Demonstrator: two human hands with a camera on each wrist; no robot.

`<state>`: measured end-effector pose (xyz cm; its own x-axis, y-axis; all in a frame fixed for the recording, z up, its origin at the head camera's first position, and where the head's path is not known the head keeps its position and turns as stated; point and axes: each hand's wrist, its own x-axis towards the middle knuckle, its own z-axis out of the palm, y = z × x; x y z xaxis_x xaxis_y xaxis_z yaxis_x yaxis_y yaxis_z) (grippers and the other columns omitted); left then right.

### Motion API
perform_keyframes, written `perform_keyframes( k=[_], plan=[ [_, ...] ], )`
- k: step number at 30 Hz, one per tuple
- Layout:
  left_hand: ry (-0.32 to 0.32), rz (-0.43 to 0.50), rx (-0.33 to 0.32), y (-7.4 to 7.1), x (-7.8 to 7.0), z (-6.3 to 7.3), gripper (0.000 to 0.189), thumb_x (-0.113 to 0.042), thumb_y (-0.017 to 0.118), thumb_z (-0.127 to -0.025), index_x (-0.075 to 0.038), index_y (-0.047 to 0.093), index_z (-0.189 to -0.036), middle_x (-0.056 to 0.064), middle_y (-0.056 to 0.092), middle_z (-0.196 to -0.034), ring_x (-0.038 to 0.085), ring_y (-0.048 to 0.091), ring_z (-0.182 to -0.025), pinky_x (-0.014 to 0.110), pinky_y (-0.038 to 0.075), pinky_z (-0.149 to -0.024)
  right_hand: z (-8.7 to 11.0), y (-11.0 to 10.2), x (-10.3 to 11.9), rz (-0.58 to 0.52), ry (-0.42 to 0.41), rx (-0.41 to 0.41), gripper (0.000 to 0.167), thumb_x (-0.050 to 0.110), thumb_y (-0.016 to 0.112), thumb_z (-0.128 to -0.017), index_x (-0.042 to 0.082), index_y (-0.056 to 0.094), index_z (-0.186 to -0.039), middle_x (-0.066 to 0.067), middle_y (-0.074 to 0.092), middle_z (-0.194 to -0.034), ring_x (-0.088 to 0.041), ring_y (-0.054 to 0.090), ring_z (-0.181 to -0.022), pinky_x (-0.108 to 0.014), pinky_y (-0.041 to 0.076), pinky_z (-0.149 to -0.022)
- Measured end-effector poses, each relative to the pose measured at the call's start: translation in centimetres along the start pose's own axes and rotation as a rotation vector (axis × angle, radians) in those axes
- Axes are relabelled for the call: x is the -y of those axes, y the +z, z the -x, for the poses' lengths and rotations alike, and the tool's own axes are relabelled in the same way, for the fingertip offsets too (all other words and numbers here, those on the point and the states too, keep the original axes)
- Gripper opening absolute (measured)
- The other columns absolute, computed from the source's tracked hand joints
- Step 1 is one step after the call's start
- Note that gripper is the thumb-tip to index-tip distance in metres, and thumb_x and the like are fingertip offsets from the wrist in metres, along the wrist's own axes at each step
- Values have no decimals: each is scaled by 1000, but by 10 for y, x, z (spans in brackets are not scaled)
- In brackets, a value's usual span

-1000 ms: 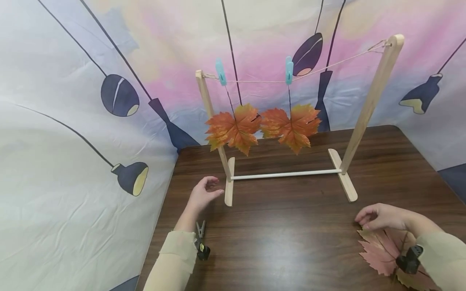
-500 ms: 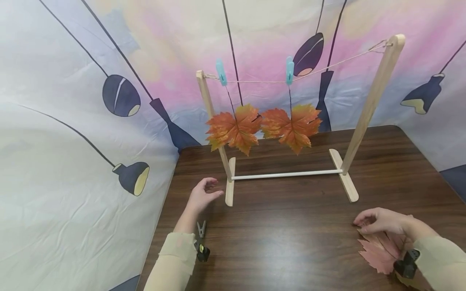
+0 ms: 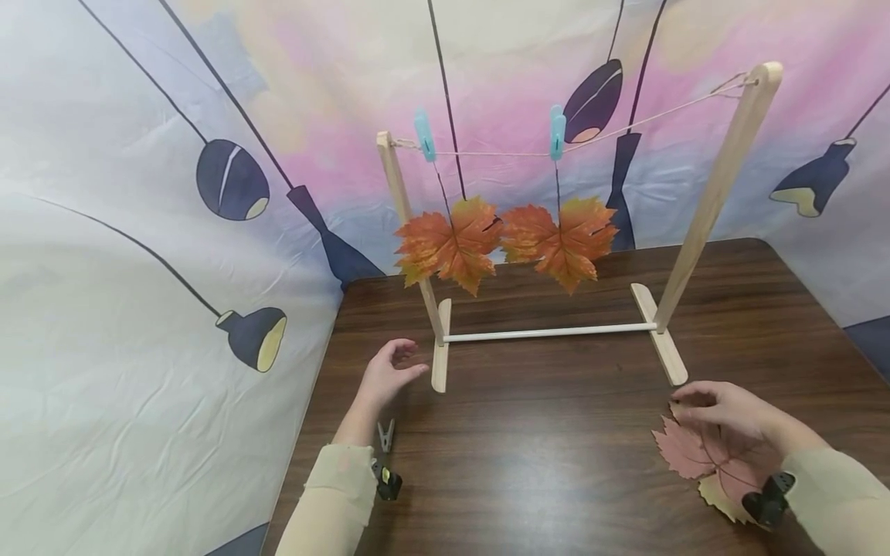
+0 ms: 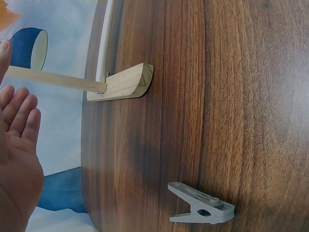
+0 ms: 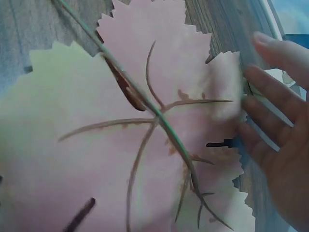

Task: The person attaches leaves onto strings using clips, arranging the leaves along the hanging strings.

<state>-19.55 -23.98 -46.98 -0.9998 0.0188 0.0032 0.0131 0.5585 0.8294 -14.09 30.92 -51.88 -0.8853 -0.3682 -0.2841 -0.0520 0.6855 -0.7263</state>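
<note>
In the head view, my right hand [image 3: 730, 409] pinches the edge of a pink artificial maple leaf [image 3: 688, 452] with yellowish lobes. The right wrist view shows the veined leaf [image 5: 159, 145] and its green stem up close, with my fingers [image 5: 268, 108] at its edge. My left hand [image 3: 385, 374] holds nothing, its fingers loosely bent beside the left foot of a wooden stand [image 3: 439, 367]. A grey clothespin [image 4: 203, 205] lies on the table near my left wrist.
Two orange maple leaves, the left leaf [image 3: 452, 243] and the right leaf [image 3: 562, 239], hang from a string [image 3: 653, 120] by blue clothespins [image 3: 558, 135]. A white rod [image 3: 549, 333] joins the stand's feet above the brown table [image 3: 528, 440]. A printed cloth [image 3: 139, 371] hangs behind.
My right hand has risen slightly toward the stand, and the pink leaf has shifted left and up with it. The left hand has stayed nearly still.
</note>
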Motion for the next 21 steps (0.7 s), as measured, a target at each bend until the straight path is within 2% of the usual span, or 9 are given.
perform_keyframes(
  k=[4,5,7,11,14,17,21],
  plan=[
    [-1,-2,2,0,0,1,50,-16,80,-74,-5,57,-117,12,61,-114,29,55,-110,44,42,-95,2,-1,4,11,18,-48,43,34,67,-86,7,59,-119,-21,56,-121,-45,49,-111,-58,43,-79],
    [1,-5,3,0,0,1,50,-17,80,-74,-5,57,-117,12,61,-115,29,55,-110,44,42,-95,3,0,5,7,14,-46,44,33,67,-86,6,59,-119,-21,56,-121,-43,50,-110,-56,44,-78],
    [2,-12,11,0,0,2,51,-18,80,-75,-5,56,-118,13,61,-116,30,55,-111,45,41,-96,4,0,8,-1,-13,-24,43,32,67,-86,6,59,-119,-20,57,-120,-38,53,-108,-50,46,-79],
    [-19,-22,14,-2,1,6,52,-20,80,-74,-6,56,-118,12,60,-117,30,55,-112,48,40,-96,9,5,12,-64,-65,49,41,27,68,-86,4,60,-119,-17,58,-118,-12,54,-100,-28,47,-73],
    [-36,-28,1,-3,3,10,51,-22,80,-74,-6,57,-117,10,60,-118,30,55,-112,47,41,-96,11,9,10,-89,-88,76,39,26,67,-86,3,61,-118,-18,58,-118,0,52,-98,-22,45,-72],
    [-47,-37,-21,-4,7,14,50,-22,79,-75,-6,57,-117,12,61,-117,30,55,-111,47,42,-94,13,14,6,-81,-134,76,35,24,66,-88,2,62,-116,-16,60,-116,4,51,-98,-20,45,-73],
    [-68,-38,-46,-6,17,20,49,-21,78,-77,-5,57,-117,16,60,-117,32,55,-110,48,42,-93,14,18,-1,-132,-190,99,32,17,62,-91,-3,61,-116,-15,61,-113,2,54,-98,-19,47,-73]
  ],
)
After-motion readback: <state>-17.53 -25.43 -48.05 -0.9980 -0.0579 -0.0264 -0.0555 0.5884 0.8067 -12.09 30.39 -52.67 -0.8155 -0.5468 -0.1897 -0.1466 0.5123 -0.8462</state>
